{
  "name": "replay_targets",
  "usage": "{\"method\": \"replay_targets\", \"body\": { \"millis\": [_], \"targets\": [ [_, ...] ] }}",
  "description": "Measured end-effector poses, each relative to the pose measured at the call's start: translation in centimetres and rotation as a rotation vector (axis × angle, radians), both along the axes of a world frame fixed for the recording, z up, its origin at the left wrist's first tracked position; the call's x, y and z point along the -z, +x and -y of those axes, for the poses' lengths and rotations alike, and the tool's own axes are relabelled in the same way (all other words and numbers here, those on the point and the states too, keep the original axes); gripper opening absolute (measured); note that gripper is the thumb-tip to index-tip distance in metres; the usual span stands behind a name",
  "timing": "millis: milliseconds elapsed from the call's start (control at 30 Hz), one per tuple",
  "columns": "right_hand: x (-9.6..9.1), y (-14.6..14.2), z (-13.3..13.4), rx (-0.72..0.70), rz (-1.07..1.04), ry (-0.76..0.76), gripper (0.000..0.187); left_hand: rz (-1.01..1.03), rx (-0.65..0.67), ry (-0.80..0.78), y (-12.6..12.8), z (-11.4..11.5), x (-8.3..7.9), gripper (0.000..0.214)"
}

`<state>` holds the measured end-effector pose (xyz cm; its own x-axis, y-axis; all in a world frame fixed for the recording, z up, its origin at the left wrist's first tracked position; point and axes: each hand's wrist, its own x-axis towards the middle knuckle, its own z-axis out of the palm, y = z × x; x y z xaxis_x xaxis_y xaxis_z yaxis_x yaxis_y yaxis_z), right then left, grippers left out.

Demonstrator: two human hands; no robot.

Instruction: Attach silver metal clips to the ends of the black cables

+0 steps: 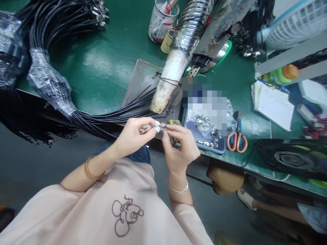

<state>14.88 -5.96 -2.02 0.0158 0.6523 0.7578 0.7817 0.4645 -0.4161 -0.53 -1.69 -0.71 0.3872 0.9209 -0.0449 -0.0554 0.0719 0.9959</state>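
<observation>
"Green and glossy, the desk. Where are the hands?"

"At its near edge, in front of the torso. The left hand has a small metal piece pinched between thumb and forefinger, both tipped with something white."

"And the right hand?"

"It faces the left, thumb and forefinger meeting the same piece. Whether those fingers grip it or merely touch it, I cannot tell; the spot is too small."

"So the piece sits between the two hands?"

"Yes, right at the fingertips. Black cables reach toward it from a plastic-wrapped bundle on the left, many of their ends fanned over a dark plate."

"What is just above?"

"A slanting bar, white at its lower end and wrapped higher up. Behind it stands a clear container, with a yellowish roll just beside that."

"And to the right?"

"A blue tray with small metal parts and clear plastic in it. Orange-handled scissors lie just beside the tray; a stack of papers is farther off."
</observation>
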Motion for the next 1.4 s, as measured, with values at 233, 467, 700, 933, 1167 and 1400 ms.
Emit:
{"method": "replay_targets", "body": {
  "millis": [233, 467, 700, 933, 1167, 1400],
  "targets": [
    [0.2, -0.3, -0.3, 0.034, -0.028, -0.002, 0.019, -0.080, -0.092, 0.082, 0.8, -0.5, -0.1, 0.014],
    [-0.1, -0.2, -0.6, 0.034, -0.092, -0.071, 0.016, -0.163, -0.120, 0.115, 1.1, -0.5, -0.2, 0.014],
    [-0.8, -0.4, -0.6, 0.043, -0.090, -0.088, 0.017, -0.182, -0.118, 0.216, 1.0, -0.6, -0.7, 0.015],
    [-0.7, -0.3, 0.0, 0.007, -0.051, -0.073, 0.019, -0.144, -0.064, 0.104, 0.7, -0.7, -0.5, 0.015],
    [-0.7, 0.2, 0.3, -0.020, -0.048, -0.127, 0.020, -0.138, -0.010, 0.045, 0.7, -0.6, -0.4, 0.014],
    [-2.2, 1.9, 1.6, -0.033, -0.309, -0.038, 0.012, -0.024, 0.466, -0.150, -0.8, -0.6, -0.7, 0.023]
  ]
}}
